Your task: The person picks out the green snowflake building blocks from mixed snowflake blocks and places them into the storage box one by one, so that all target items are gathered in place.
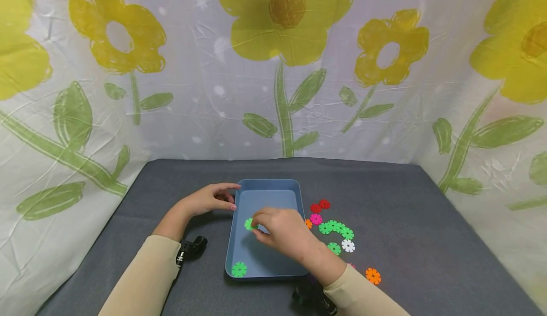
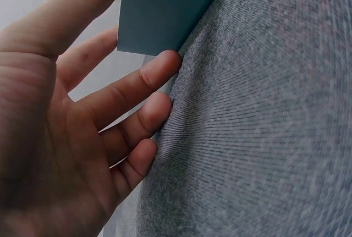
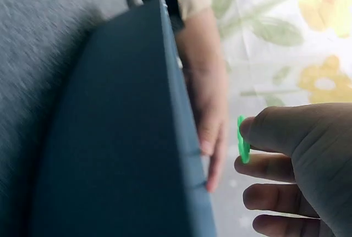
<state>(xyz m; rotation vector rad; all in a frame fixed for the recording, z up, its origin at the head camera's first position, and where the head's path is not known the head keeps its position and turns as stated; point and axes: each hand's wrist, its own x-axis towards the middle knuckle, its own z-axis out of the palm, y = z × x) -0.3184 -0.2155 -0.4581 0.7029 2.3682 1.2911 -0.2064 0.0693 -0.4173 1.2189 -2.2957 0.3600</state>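
My right hand [image 1: 282, 233] hangs over the blue tray [image 1: 265, 190], thumb and forefinger pinching a green snowflake disc [image 1: 249, 224] by its edge; in the right wrist view that same disc [image 3: 242, 139] shows edge-on between my fingertips, above the tray floor rather than on it. My left hand [image 1: 211, 198] rests at the tray's left rim near the far corner, fingers straight and relaxed, touching the wall to steady it and gripping nothing; the left wrist view shows the fingertips [image 2: 165, 64] against the tray corner and the grey table cloth [image 2: 264, 138]. By my judgement I am early in the sorting: only one green disc [image 1: 239, 269] lies inside the tray, at its near left corner, and the one I hold would be the second. Most of the work is left, since a cluster of green discs [image 1: 336, 228] sits on the cloth just right of the tray, with two red discs [image 1: 320, 206], a pink disc [image 1: 315, 219], a white disc [image 1: 348, 245] and an orange disc [image 1: 372, 275] scattered near them, all outside the tray.
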